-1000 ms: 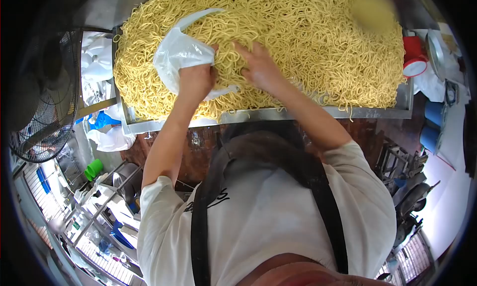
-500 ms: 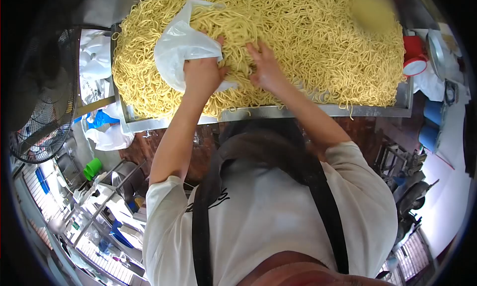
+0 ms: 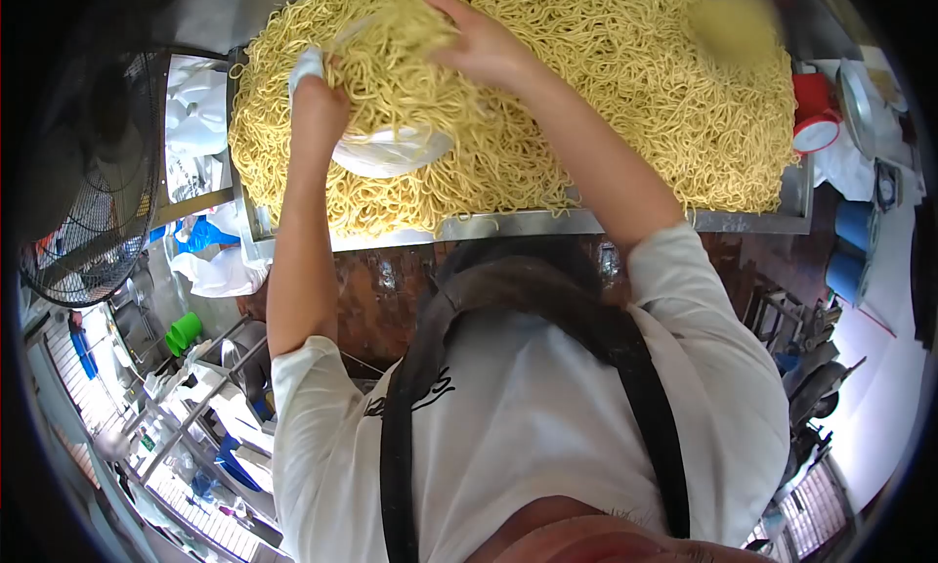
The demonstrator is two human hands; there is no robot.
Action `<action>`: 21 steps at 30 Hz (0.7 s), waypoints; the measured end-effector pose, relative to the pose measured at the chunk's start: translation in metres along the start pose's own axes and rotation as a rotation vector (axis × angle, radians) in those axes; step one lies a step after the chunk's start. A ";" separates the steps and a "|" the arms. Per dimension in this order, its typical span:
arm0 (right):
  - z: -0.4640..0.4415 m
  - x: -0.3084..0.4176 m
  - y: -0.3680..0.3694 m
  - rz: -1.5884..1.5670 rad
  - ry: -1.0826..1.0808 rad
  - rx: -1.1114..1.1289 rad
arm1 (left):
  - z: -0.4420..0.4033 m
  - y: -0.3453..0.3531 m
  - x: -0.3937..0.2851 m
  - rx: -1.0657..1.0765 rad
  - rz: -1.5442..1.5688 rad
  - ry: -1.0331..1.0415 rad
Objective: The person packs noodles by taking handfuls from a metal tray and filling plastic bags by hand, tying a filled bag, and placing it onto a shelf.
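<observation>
From my feed, the left hand [image 3: 319,108] is closed on the edge of a white plastic bag [image 3: 391,155], whose near side bulges out below a heap of noodles [image 3: 625,104]. The right hand [image 3: 481,50] reaches to the far side of that heap, a finger and the thumb parted at its edge; motion blur keeps me from telling whether it grips any strands. Noodles lie over and inside the bag's mouth, so I can't make out how full it is or where its far rim runs. The fingertips of the left hand are lost behind plastic and strands.

Around both hands, a metal tray [image 3: 586,224] is heaped with loose noodles almost to its near rim; its far edge is cut off at the top of my view. A yellowish blur [image 3: 733,23] covers part of the tray's far right, too smeared for me to identify. Past the right end I see a red container [image 3: 813,99], its contents not visible to me. Further out to the left, a green container [image 3: 184,333] lies tilted near a fan [image 3: 88,192] sunk in dark shadow.
</observation>
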State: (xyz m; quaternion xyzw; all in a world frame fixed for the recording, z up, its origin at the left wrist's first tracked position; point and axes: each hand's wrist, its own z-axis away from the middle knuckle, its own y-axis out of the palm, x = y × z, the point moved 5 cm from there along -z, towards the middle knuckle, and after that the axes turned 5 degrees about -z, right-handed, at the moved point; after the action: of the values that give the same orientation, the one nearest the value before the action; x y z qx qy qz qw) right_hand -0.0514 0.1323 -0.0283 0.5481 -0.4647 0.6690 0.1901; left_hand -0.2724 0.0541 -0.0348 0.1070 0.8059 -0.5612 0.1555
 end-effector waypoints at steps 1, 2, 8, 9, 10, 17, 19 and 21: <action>0.012 -0.029 0.000 0.078 -0.131 -0.006 | 0.002 0.000 0.002 -0.039 0.029 0.052; 0.027 -0.050 -0.005 0.042 -0.088 0.021 | 0.007 -0.001 0.000 -0.042 0.110 0.011; 0.104 -0.080 0.018 0.325 0.038 -0.090 | 0.010 0.005 0.009 0.011 0.144 -0.036; 0.103 -0.077 0.021 0.342 0.033 -0.130 | 0.008 0.006 0.010 0.021 0.157 -0.054; 0.100 -0.070 0.021 0.351 -0.045 -0.181 | 0.008 0.006 0.010 0.031 0.173 -0.090; 0.086 -0.038 0.007 0.341 -0.317 -0.397 | 0.008 -0.022 -0.035 0.034 0.199 -0.025; 0.086 -0.044 0.006 0.331 -0.281 -0.418 | 0.010 -0.032 -0.054 -0.030 0.179 0.010; 0.085 -0.057 0.006 0.306 -0.204 -0.449 | 0.015 -0.030 -0.066 -0.051 0.144 0.045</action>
State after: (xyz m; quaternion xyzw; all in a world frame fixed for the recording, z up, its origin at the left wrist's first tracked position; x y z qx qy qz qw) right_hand 0.0101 0.0731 -0.0854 0.4801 -0.6953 0.5116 0.1559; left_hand -0.2199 0.0297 0.0110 0.1733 0.8134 -0.5253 0.1801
